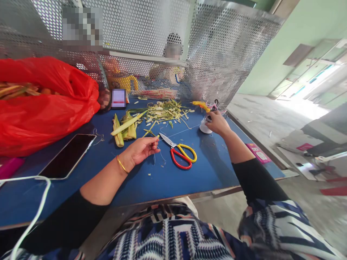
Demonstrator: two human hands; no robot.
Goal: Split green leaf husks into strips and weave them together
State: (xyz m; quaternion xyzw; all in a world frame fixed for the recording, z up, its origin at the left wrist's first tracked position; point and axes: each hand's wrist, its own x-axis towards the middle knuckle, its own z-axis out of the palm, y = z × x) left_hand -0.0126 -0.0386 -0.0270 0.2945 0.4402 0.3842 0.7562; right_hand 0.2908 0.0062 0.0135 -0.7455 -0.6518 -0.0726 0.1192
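Observation:
My left hand (pixel 143 150) is closed in a pinch on a small pale-green plant piece (pixel 158 137), beside the tip of the scissors. A thin white thread (pixel 179 132) stretches from it toward my right hand (pixel 217 123). That hand is at a white thread spool (pixel 205 127) near the back right of the table; its fingertips are on a dark item too small to name. Scissors (pixel 183 155) with one red and one yellow handle lie on the blue table between my hands, blades toward my left hand. Behind my left hand lie green husk pieces (pixel 126 130) and a pile of shavings (pixel 165 111).
At the left are a red plastic bag (pixel 48 115), a black phone (pixel 66 156) and a white cable (pixel 43 195). A yellow tool (pixel 201 105) and a pink box (pixel 258 153) lie right. A person (pixel 173 72) shows behind perforated metal (pixel 143 32).

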